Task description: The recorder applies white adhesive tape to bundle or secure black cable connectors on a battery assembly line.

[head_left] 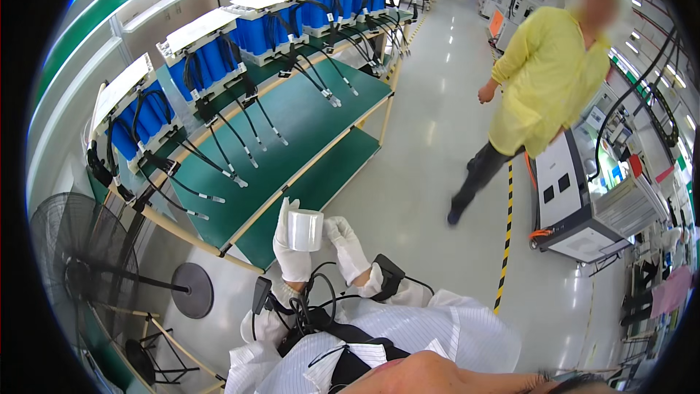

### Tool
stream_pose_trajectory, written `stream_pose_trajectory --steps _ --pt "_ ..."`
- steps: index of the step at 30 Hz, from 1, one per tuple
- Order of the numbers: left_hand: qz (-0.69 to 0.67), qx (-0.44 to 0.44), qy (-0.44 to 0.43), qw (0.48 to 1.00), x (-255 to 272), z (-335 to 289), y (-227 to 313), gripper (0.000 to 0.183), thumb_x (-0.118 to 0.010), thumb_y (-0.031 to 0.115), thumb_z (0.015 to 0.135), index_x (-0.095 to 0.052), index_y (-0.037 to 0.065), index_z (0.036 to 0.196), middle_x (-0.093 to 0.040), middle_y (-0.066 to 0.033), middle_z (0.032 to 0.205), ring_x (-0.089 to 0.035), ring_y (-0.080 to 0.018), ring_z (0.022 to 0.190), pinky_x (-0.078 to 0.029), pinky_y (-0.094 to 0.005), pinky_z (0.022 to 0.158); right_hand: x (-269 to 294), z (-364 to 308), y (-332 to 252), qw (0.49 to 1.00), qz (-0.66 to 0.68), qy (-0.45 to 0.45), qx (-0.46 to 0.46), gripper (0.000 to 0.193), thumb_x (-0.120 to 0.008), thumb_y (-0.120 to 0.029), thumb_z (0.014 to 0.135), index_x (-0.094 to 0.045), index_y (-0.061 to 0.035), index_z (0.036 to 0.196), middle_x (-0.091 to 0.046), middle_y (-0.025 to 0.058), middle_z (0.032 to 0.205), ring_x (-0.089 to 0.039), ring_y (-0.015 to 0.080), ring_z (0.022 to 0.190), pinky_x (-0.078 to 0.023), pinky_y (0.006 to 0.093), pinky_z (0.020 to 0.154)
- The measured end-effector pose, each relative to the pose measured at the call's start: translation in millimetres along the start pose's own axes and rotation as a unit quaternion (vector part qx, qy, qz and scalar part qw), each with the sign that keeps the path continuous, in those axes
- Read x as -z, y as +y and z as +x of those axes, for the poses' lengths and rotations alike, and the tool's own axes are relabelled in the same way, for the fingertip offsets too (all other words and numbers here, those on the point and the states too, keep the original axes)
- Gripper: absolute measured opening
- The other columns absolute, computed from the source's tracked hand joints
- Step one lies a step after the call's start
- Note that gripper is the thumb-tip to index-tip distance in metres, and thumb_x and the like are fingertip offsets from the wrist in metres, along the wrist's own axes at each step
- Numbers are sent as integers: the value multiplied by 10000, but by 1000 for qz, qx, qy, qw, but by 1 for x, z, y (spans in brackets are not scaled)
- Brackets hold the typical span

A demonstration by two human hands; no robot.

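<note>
My left hand [293,264], in a white glove, is closed around a wide roll of clear tape [305,230], with its fingers behind the roll and along its left side. Close by the roll's right edge is my right hand [344,242], also gloved in white. Its fingers are curled together, and whatever they may pinch is too small to make out. Both hands are in front of the near end of a green-topped workbench [211,211], where battery packs of blue cells [146,120] with white top plates stand in a row. Black cables [219,147] hang from them over the bench top.
A black pedestal fan [80,270] stands at the left, its round base [192,290] on the floor. A person in a yellow coat [543,76] is on the aisle at the right, near yellow-black floor tape [504,259]. Beyond the tape is a machine cabinet [561,190].
</note>
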State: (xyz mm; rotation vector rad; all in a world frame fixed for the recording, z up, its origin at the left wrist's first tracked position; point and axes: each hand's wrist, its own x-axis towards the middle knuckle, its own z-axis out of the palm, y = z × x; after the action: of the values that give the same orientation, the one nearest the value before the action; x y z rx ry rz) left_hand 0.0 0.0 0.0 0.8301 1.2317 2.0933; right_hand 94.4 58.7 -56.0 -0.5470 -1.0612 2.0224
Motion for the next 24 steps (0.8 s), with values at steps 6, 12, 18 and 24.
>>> stream_pose_trajectory --steps 6,12,18,24 --pt "-18 -14 44 999 13 0 -3 513 -494 12 903 -372 63 1399 -503 -75 1291 -562 -136 1009 -481 -263 853 -42 -6 -27 999 26 30 7 231 -498 -285 971 -546 -80 1068 -580 -23 966 -507 50 896 -412 205 824" --pt "-28 -34 59 997 13 3 -3 479 -475 30 915 -389 49 1385 -495 -86 1307 -535 -153 1077 -452 -276 913 -36 13 0 997 73 -17 -12 230 -518 -303 960 -571 -96 1044 -584 -45 906 -512 33 821 -423 190 750" --pt "-28 -47 64 996 10 3 8 479 -472 35 911 -398 60 1383 -504 -84 1292 -559 -156 1037 -474 -275 887 -32 16 -2 996 73 -45 -32 194 -547 -295 944 -592 -112 992 -584 -68 809 -507 22 701 -422 188 638" --pt "-34 -27 67 997 19 7 17 471 -452 50 924 -379 40 1389 -536 -114 1256 -583 -160 1001 -495 -279 861 -38 21 -6 997 52 -56 -22 196 -549 -300 939 -592 -109 962 -576 -54 770 -479 29 629 -396 183 573"
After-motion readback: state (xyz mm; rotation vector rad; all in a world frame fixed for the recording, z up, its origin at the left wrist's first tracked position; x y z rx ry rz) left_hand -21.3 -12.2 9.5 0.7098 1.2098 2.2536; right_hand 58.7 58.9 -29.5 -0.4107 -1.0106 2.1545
